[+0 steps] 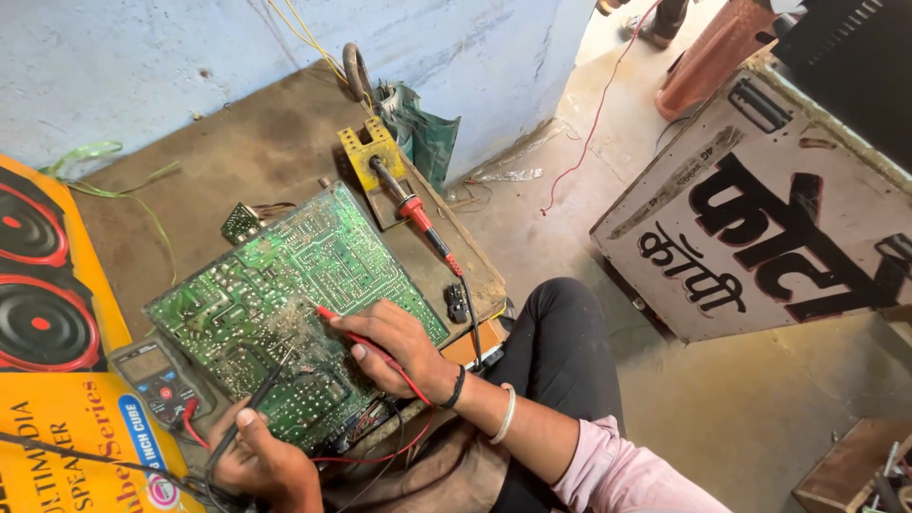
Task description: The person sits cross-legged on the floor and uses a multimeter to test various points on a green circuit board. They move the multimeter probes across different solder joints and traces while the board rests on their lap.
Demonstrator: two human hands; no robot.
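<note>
A: Red plastic first: the right hand [394,344] is closed around a red probe [353,338], fingers pinched along its shaft, the tip resting on the green circuit board [285,294].

B: And the other one?

A: The left hand [261,461] grips a black probe [258,394], its point also down on the board, lower and to the left of the red one. Both leads trail back towards the multimeter [157,380], which lies just beside the board's left corner on the tabletop [256,142].

B: How would those probes handle?

A: Light and stiff, I'd judge, with smooth plastic shafts; best held as a pen is, back from the metal tip. The board looks rigid but fragile, solder side up and dusty, so its edges are the place to take it.

B: What else is about?

A: A soldering iron [413,211] with a red grip lies on a yellow stand [366,152] past the board's far corner. A small green board [240,223] sits near the top-left edge. An orange speaker carton [57,313] crowds the left side. The person's knee [560,323] presses against the tabletop's right edge, and a painted signboard [760,218] leans on the floor beyond. Loose wires near the left hand could snag.
</note>
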